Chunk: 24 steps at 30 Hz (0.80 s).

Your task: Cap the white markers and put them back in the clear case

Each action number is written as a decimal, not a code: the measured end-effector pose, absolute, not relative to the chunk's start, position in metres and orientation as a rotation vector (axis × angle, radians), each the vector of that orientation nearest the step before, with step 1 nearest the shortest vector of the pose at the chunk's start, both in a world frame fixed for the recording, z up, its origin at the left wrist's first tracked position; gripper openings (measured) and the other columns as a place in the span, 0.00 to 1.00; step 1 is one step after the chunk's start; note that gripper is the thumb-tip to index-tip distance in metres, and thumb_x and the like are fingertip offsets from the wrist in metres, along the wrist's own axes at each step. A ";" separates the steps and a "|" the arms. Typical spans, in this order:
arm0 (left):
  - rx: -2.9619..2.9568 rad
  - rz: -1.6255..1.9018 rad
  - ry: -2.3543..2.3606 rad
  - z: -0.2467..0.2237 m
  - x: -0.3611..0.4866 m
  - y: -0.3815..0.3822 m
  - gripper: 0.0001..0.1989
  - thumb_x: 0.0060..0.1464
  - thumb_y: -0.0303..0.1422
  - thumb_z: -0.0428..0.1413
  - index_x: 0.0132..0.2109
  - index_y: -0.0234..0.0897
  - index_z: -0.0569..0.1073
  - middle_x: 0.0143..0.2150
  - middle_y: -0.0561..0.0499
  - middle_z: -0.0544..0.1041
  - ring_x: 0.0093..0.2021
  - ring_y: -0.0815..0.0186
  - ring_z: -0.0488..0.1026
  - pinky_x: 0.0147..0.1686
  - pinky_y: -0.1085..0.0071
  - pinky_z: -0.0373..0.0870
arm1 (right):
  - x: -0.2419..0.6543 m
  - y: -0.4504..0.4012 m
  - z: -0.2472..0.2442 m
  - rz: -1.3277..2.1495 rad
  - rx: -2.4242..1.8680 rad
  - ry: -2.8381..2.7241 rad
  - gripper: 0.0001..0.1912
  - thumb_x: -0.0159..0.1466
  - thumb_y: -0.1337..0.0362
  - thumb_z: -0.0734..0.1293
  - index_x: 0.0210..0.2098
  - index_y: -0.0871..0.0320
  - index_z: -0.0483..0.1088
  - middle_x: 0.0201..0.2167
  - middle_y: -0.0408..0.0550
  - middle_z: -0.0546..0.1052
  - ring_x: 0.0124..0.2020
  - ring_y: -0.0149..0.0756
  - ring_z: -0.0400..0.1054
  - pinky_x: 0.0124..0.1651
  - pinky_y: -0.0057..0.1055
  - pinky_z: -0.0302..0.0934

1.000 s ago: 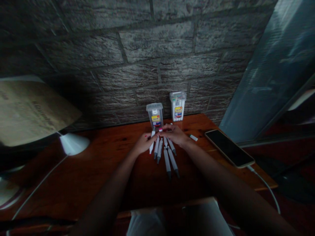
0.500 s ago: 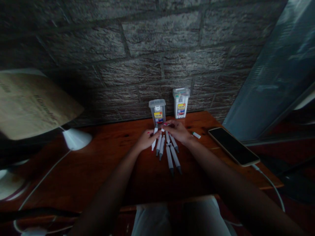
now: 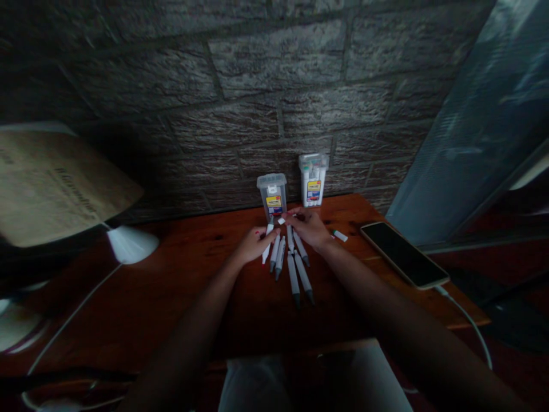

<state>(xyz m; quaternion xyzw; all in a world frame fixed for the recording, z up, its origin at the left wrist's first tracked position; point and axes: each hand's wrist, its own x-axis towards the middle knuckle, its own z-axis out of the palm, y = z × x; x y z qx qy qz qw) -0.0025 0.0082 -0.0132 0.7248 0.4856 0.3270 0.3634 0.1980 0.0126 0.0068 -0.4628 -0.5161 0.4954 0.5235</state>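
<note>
My left hand is closed round a white marker; its lower end is red and its upper end dark grey. Between the fingertips of my right hand is a small white marker cap with some red or pink by it. Both hands are close together and the cap is apart from the marker's upper end. Beneath and between them, several grey markers with dark tips lie on the wooden table. Just behind my hands stands a clear plastic marker case with a yellow label.
A second case holds white markers by the brick wall. Right of my right hand lies a loose white cap with a green end. A phone with a cable is at the right edge, a lamp at left.
The cap in my right fingers has turned slightly, showing more of its white part. My left hand keeps the marker in nearly the same place. The view has shifted a little.
</note>
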 end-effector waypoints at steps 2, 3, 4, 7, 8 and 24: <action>1.868 0.837 1.213 -0.014 -0.003 0.008 0.31 0.56 0.62 0.58 0.28 0.37 0.73 0.25 0.53 0.72 0.29 0.67 0.67 0.31 0.71 0.62 | 0.199 0.014 0.007 1.193 -1.126 -1.192 0.20 0.57 0.48 0.80 0.38 0.57 0.77 0.29 0.42 0.78 0.28 0.30 0.63 0.32 0.31 0.54; 1.870 0.830 1.198 -0.014 -0.003 0.008 0.31 0.56 0.63 0.58 0.29 0.36 0.74 0.26 0.53 0.73 0.29 0.67 0.67 0.31 0.71 0.62 | 0.199 0.015 0.007 1.199 -1.134 -1.173 0.20 0.58 0.49 0.79 0.38 0.57 0.77 0.29 0.42 0.78 0.27 0.29 0.62 0.31 0.30 0.54; 1.873 0.822 1.187 -0.014 -0.003 0.008 0.31 0.56 0.63 0.58 0.29 0.36 0.75 0.26 0.52 0.73 0.29 0.67 0.67 0.31 0.71 0.62 | 0.200 0.015 0.007 1.203 -1.140 -1.160 0.19 0.58 0.49 0.79 0.38 0.57 0.77 0.29 0.42 0.78 0.26 0.28 0.61 0.30 0.30 0.53; 1.893 0.810 1.152 -0.013 -0.003 0.007 0.29 0.56 0.60 0.58 0.30 0.36 0.75 0.27 0.52 0.74 0.30 0.67 0.67 0.31 0.72 0.62 | 0.199 0.017 0.006 1.205 -1.136 -1.178 0.20 0.59 0.48 0.79 0.38 0.58 0.77 0.29 0.42 0.79 0.24 0.26 0.58 0.28 0.29 0.52; 1.902 0.810 1.137 -0.012 -0.003 0.006 0.28 0.57 0.59 0.59 0.30 0.36 0.75 0.27 0.52 0.74 0.30 0.67 0.67 0.31 0.72 0.62 | 0.199 0.017 0.005 1.195 -1.125 -1.198 0.21 0.59 0.46 0.79 0.38 0.58 0.77 0.29 0.42 0.79 0.24 0.26 0.58 0.28 0.29 0.52; 1.911 0.739 1.118 -0.017 -0.004 0.007 0.28 0.57 0.58 0.60 0.28 0.37 0.71 0.25 0.55 0.66 0.28 0.70 0.61 0.30 0.73 0.57 | 0.200 0.017 0.001 1.108 -1.129 -1.361 0.28 0.59 0.38 0.78 0.37 0.57 0.77 0.29 0.44 0.80 0.30 0.32 0.70 0.35 0.30 0.63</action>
